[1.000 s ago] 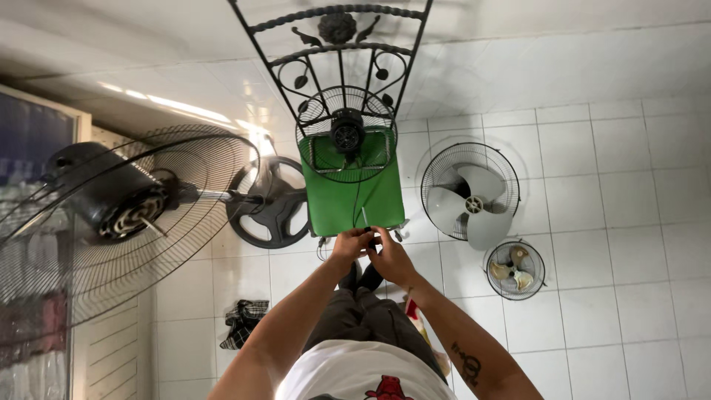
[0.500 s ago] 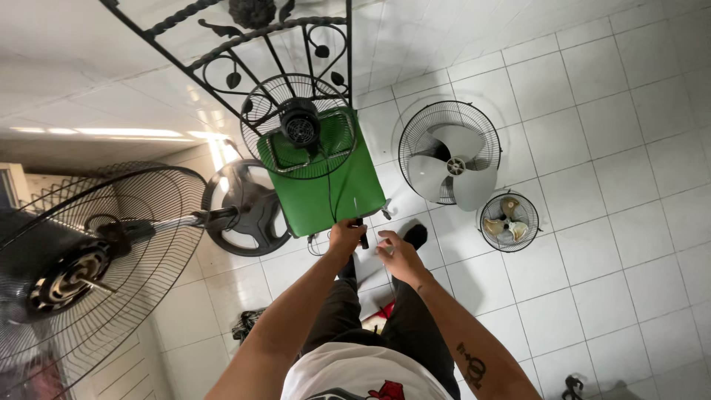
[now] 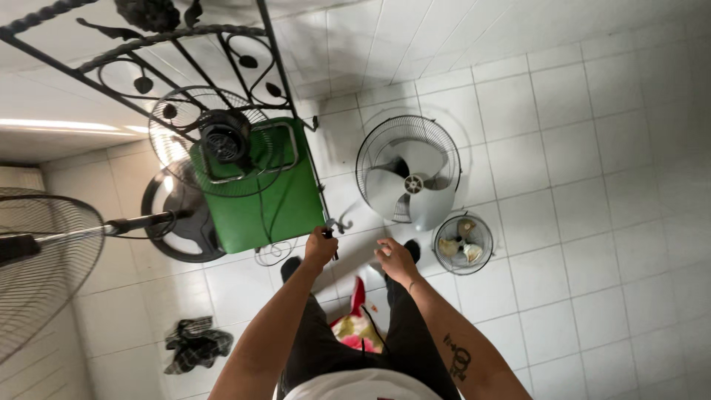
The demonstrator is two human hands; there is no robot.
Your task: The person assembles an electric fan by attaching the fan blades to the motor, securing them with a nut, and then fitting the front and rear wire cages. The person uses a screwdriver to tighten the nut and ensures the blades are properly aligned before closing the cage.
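Gripping a slim dark tool [image 3: 331, 241]: left hand [image 3: 320, 248], glossy tiles [image 3: 563, 185].

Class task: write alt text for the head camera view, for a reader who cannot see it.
Seen from above, a person's left hand grips a small dark tool at the edge of a green table carrying a fan motor; the right hand hovers open. Two caged fans stand on white floor tiles.

White tile floor [image 3: 578, 148] covering whole rm, grout lines showing. Black wrought-iron grille [image 3: 185, 55] standing at top left. Strip of light glaring [image 3: 67, 126] on left tiles.
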